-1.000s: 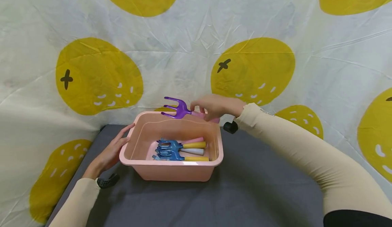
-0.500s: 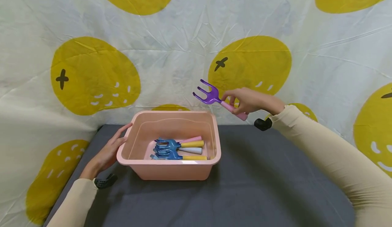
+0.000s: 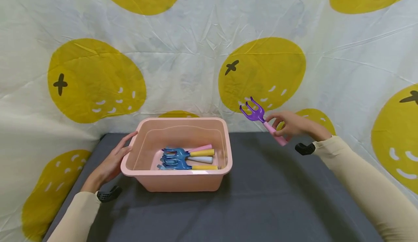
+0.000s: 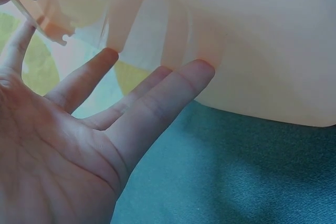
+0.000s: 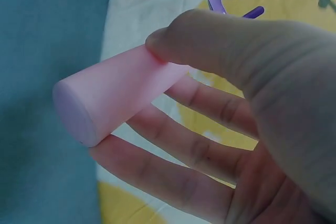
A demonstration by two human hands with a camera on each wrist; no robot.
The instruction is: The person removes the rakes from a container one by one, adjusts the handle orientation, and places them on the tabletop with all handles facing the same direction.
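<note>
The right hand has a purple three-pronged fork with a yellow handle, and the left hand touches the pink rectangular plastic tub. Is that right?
Not yellow: the right wrist view shows a pink cylindrical handle on the purple three-pronged fork in the right hand. The rest is right.

I can pass over the grey tabletop [image 3: 267, 198] right or in front of the pink basin [image 3: 183, 182]. The printed curtain [image 3: 183, 75] stops me behind the basin, my left hand [image 3: 109, 165] at its left side.
</note>
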